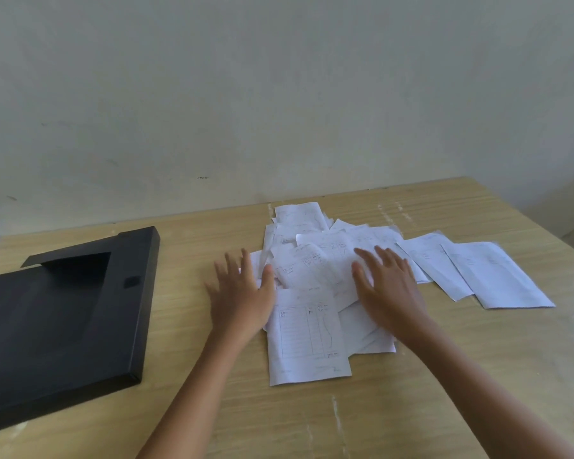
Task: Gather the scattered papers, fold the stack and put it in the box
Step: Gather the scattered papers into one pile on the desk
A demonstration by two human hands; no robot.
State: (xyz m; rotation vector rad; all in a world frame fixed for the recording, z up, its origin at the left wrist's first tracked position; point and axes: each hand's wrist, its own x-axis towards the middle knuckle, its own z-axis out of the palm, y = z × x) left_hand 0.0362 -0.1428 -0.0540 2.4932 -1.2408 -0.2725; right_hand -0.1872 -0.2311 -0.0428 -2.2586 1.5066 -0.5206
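A loose heap of white printed paper sheets (315,276) is spread over the light wood-grain laminate table (411,376), overlapping and skewed, with ruled tables printed on some. The heap's far edge lies close to the table's back edge, where the pale plaster wall (279,94) is met. Right of the heap, two sheets (471,270) trail out flat toward the table's right edge, with bare wood left beyond them. Near of the heap, a wide band of bare tabletop is seen. Left of the heap, well apart across a bare strip, a flat black rectangular box (57,319) with a matte surface and a cut-out flap is laid, running off the picture's left side. The left hand (242,293) is spread flat, fingers splayed, at the heap's left edge, partly on paper; nothing is gripped. The right hand (388,286) is spread flat, palm down over the heap's middle, nothing gripped; whether it presses the sheets cannot be told.
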